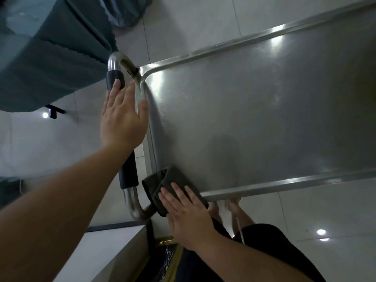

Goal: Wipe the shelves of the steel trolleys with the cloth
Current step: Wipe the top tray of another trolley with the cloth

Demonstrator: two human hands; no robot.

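While the head camera looks down at a tilted angle, the top shelf [254,119] of a steel trolley fills the frame from centre out toward 3 o'clock. Surface brushed, dull, with bright light reflections near its raised rim at 12 and 4 o'clock.

Cloth [162,180]: dark grey, folded, lying on the shelf corner at roughly 6 o'clock of frame centre, draped partly over the rim.

Right hand [189,216]: flat on the cloth, fingers straight and slightly spread, pressing down. Nothing curled round the cloth. Forearm enters from 5 o'clock.

Left hand [122,119]: at 9 o'clock of centre, resting over the trolley's push handle [128,174]. Fingers extended and together, thumb toward the shelf rim. Palm side hidden; cannot tell whether it grips the bar or only lies on it. From what shows, fingers look straight.

Handle: steel tube with a black sleeve, curved ends joining the shelf corners at 11 and 6 o'clock.

Surroundings: pale tiled floor [203,21] around the trolley; teal fabric [50,58] hanging at 10 o'clock; a light-coloured ledge [105,251] at 7 o'clock; person's dark shorts [274,251] and bare feet [213,208] at 5 o'clock, just below the shelf rim.
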